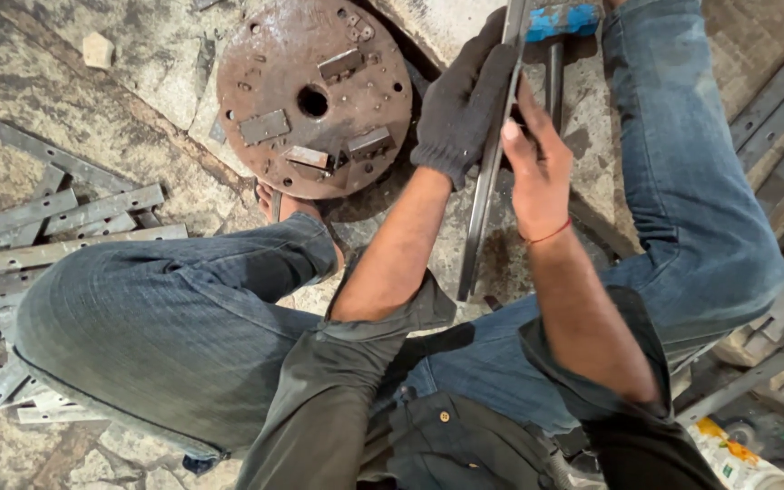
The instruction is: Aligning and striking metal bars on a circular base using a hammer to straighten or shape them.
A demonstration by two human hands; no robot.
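Stone floor [138,82]; both hands grip metal strip [483,200].

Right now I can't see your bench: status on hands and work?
Gloved left hand and bare right hand both grip the long flat grey metal strip. Blue-headed hammer behind. Rusty round steel plate alongside, clear.

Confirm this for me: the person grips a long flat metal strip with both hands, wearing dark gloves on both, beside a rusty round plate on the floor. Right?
Not quite. In the head view only the left hand wears a dark glove; the right hand is bare, with a red thread at the wrist. The rest holds: both hands are on the long flat metal strip, beside the rusty round plate.
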